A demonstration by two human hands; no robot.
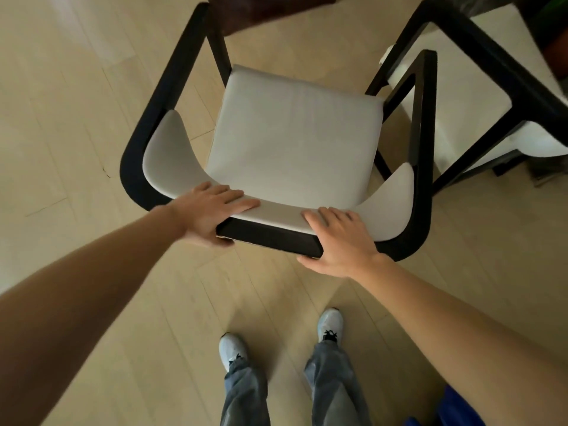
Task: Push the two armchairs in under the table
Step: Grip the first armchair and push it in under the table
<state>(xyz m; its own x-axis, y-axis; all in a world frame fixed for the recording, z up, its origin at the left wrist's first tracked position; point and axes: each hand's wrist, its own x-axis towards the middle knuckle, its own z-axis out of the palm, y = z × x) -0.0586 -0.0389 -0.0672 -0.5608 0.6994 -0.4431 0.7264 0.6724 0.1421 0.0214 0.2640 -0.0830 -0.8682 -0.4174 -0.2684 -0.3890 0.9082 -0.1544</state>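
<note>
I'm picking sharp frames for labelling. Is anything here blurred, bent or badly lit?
Head view: the left hand is smeared by motion blur, while the right hand on the armchair's backrest is sharper; wide-angle distortion bows the floorboards and stretches both forearms; light is soft and dim, without glare; the table at the top edge is dark and blurred.

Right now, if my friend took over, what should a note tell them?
Left hand and right hand: both gripping the backrest of the near armchair.
Table: dark edge just ahead; this chair's front has only reached it, seat not under.
Second armchair: on the right, by the table; too cropped to tell if it's in.
Left to do: push the near chair forward, then check the second one.
</note>
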